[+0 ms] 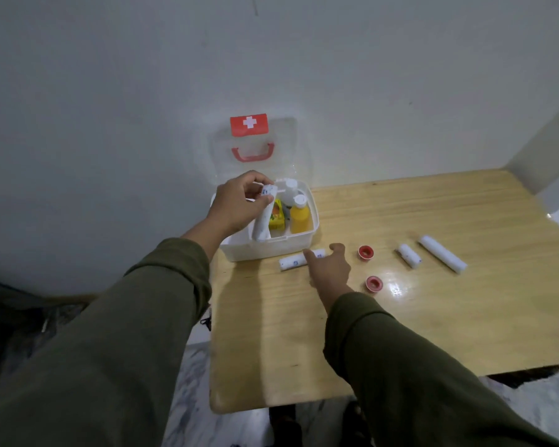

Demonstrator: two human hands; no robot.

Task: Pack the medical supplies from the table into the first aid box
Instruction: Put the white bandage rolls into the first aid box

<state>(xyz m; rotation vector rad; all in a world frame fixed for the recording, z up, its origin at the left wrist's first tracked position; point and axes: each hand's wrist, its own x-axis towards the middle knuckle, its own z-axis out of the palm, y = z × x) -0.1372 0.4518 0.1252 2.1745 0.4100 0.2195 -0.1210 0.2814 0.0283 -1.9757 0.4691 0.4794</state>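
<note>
The white first aid box [271,248] stands open at the table's back left, its clear lid [252,146] with a red cross leaning on the wall. Inside are a yellow bottle [300,219], a white bottle [289,188] and a yellow packet [276,217]. My left hand [236,201] grips a white bandage roll [262,225], its lower end down in the box. My right hand [328,269] hovers with spread fingers over another bandage roll [292,262] lying in front of the box; contact is unclear.
On the wooden table [433,317], to the right, lie two red tape rolls [365,252] [374,283], a short bandage roll [409,255] and a long white roll [442,258]. The wall runs close behind the box. The table's left edge is beside the box.
</note>
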